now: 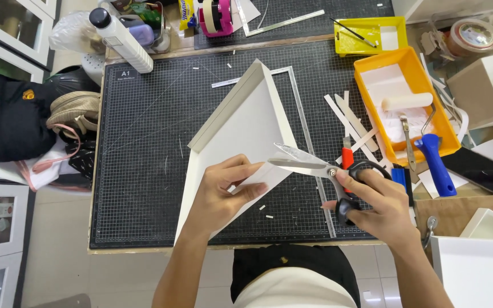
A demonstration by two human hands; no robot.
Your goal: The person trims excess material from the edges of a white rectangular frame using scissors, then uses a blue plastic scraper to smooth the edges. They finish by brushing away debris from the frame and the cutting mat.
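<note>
The left hand (223, 191) presses down on the near corner of a white board piece (241, 131), its grip closed around the edge with the fingers spread flat on top and the thumb tucked beneath, so the sheet stays steady and slightly lifted where the cut is made. The right hand (380, 208) has its grip closed through the black handles of a pair of scissors (320, 165), thumb in one loop and fingers in the other; the blades stand parted and point toward the left hand's fingertips, their tips just at the board's right edge. The board has a raised rim along its far left side and lies slanted across the dark cutting mat (144, 142) that covers the surface, which puts its corner within easy reach of both hands. Small white offcuts (266, 212) lie on the mat just below the blades. Beyond the right hand sit loose white strips (343, 117), and farther out an orange paint tray (397, 63) holding a roller (406, 101) with a blue handle, parked clear of the cutting area. A long metal ruler (309, 142) runs along the mat under the scissors. Far from the left hand, at the mat's edge, lie a black garment (12, 120) and a bottle (121, 40).
</note>
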